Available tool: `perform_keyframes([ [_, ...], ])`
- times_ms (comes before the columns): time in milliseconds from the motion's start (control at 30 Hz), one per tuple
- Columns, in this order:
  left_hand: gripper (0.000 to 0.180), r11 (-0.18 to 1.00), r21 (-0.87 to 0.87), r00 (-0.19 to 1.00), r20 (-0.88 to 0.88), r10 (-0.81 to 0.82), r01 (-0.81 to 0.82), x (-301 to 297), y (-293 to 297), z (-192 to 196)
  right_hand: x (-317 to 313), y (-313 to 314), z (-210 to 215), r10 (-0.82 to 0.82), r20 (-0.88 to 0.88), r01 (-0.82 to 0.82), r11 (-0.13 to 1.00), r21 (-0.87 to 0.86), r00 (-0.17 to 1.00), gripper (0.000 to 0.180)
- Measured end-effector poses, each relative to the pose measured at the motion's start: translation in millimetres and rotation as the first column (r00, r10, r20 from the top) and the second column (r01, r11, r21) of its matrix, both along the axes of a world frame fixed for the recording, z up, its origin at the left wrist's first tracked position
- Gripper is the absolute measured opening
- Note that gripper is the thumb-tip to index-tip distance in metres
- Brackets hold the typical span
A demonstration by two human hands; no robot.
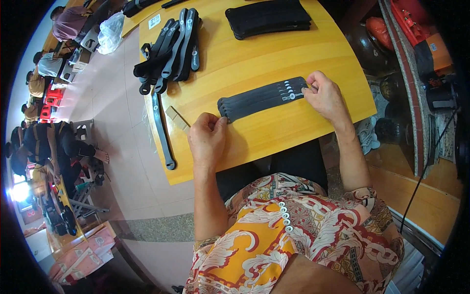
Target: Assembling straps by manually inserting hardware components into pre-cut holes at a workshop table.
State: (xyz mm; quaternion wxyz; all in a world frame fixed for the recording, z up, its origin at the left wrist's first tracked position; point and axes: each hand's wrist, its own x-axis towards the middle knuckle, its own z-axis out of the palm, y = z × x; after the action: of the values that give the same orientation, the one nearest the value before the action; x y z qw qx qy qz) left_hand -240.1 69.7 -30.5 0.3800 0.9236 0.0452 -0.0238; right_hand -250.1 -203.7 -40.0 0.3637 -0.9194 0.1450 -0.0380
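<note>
The straps (262, 99) between the hands are black, with small white marks at their 3 o'clock end. The table (259, 54) is yellow-orange wood with a fine grain. At 11 o'clock a pile (171, 46) of black straps lies, and at 12 o'clock a black stack (268, 18). The shirt (298, 235) has an orange, red and white scroll pattern. The floor (122, 147) is pale pink.

A yellow wooden table (274, 54) holds flat black straps (262, 98); behind them lie a strap pile (171, 49) and a black stack (268, 18).
</note>
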Motion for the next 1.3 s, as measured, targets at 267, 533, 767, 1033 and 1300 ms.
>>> perform_keyframes([
  [267, 0.009, 0.951, -0.266, 0.921, 0.387, -0.042, 0.155, -4, -11, -7, 0, 2, 6, -0.042, 0.300, -0.139, 0.820, 0.555, 0.953, 0.015],
  [533, 0.014, 0.970, 0.054, 0.867, 0.439, -0.236, 0.236, 11, -18, -14, 22, 23, -5, -0.041, 0.126, -0.054, 0.743, 0.667, 0.991, 0.014],
  [767, 0.018, 0.959, -0.224, 0.861, 0.508, -0.037, 0.173, -22, 11, 11, 7, -14, 5, 0.035, 0.088, -0.094, 0.327, 0.940, 0.996, 0.016],
  [1033, 0.024, 0.895, 0.387, 0.921, 0.385, 0.061, -0.221, -41, 108, -12, -22, 18, 15, 0.123, 0.293, -0.316, 0.484, 0.816, 0.948, 0.020],
  [1300, 0.022, 0.961, 0.061, 0.952, 0.168, 0.257, -0.270, -63, 118, -1, -61, 57, 4, 0.280, 0.177, -0.312, 0.572, 0.758, 0.944, 0.018],
])
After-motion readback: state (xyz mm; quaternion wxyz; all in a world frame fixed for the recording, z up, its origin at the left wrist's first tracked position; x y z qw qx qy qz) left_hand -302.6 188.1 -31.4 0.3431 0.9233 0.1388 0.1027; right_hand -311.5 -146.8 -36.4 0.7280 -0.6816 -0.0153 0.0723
